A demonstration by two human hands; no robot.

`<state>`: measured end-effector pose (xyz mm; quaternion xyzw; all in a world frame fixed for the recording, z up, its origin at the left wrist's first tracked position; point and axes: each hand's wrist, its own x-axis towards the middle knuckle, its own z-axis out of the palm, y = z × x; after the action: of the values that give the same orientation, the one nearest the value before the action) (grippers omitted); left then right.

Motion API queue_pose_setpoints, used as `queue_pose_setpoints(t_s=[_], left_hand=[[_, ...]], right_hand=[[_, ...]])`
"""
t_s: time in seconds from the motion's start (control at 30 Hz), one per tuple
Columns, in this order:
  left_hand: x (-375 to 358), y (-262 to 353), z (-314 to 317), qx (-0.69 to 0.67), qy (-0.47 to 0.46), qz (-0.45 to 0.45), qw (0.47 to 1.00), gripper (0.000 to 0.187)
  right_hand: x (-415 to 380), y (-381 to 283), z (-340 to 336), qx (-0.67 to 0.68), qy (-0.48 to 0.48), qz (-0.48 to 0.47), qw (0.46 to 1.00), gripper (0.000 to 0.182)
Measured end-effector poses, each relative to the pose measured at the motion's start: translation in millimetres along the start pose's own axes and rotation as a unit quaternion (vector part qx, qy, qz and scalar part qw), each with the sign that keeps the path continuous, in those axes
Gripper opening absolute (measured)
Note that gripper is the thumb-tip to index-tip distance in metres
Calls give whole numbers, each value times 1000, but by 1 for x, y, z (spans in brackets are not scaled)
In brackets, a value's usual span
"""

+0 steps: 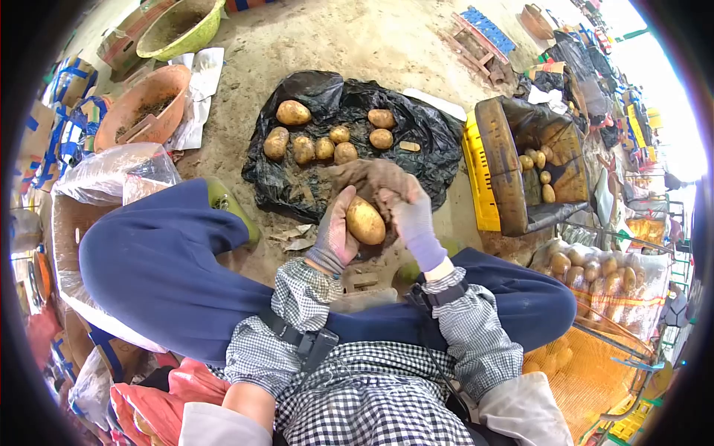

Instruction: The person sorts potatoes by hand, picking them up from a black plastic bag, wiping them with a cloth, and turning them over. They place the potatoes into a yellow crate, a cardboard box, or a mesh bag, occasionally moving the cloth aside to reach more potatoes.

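Concrete-looking floor (349, 44), dusty and soil-streaked, with a crumpled black plastic sheet (439, 167) spread in front of the seated worker. Potato in hand (366, 221): oval, smooth, yellow-tan, brighter than most on the sheet; it sat just off the sheet's near edge, between the two gloved hands. Left hand (333, 232) was closed around its left side, thumb along the skin. Right hand (407, 208) was at the far right, fingers curled; muddy brown matter (364, 172) lay by the fingertips, cloth or glove unclear, and I could not tell whether that hand gripped anything. Eight loose potatoes (293, 113) lay on the sheet, duller, some dirt-marked. Containers: to the right, a yellow crate (481, 178) with a dark brown, stained lining folded over its side, a few small potatoes (538, 157) inside. Nearer, a clear bag (602, 275) was packed with potatoes, and below it stood an orange mesh sack (595, 386) with pale rounded shapes showing through. Upper left, an orange tub (132, 86) held dark crumbly matter; beyond it, a yellow-green basin (178, 50) had a brown, soiled interior. Beside the left knee, a box (67, 230) was lined with clear plastic, contents mostly hidden.
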<state>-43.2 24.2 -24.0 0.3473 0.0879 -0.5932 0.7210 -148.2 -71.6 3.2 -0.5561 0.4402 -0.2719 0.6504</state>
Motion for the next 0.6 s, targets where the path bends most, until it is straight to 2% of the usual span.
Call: queue_pose_setpoints(t_s=[0.07,0.1,0.17,0.2,0.27,0.37,0.4,0.43,0.47,0.5,0.57,0.6], left_hand=[[9,8,2,-105,40,-89,990,44],[12,9,-3,-109,40,-88,989,44],[16,11,-12,-183,-22,-122,975,47],[16,13,-12,-184,24,-156,970,49],[25,0,-26,-192,5,-137,972,50],[13,5,-14,-176,-2,-110,978,52],[9,9,-10,-184,47,-162,968,51],[6,11,-8,-189,96,-212,954,50],[5,12,-4,-139,95,-203,965,51],[5,16,-1,-136,93,-201,966,51],[1,20,8,-113,126,-119,978,53],[5,21,0,-124,103,-107,981,57]], right_hand=[[6,-7,-7,125,-6,11,992,29],[3,-18,-6,122,-9,12,992,29],[-6,-35,-6,111,-40,60,991,24],[-10,-32,-18,-19,-133,105,985,29],[-20,-21,0,-220,-144,-92,961,33],[-19,14,9,-337,-56,-241,908,26],[-16,13,5,-222,-32,-106,969,26],[-7,18,2,-99,-19,-85,991,26],[1,17,1,26,-2,-68,997,28],[4,14,-5,75,-10,-23,997,32],[0,4,-25,-128,-52,79,987,23],[-2,-9,-29,-132,-53,77,987,23]])
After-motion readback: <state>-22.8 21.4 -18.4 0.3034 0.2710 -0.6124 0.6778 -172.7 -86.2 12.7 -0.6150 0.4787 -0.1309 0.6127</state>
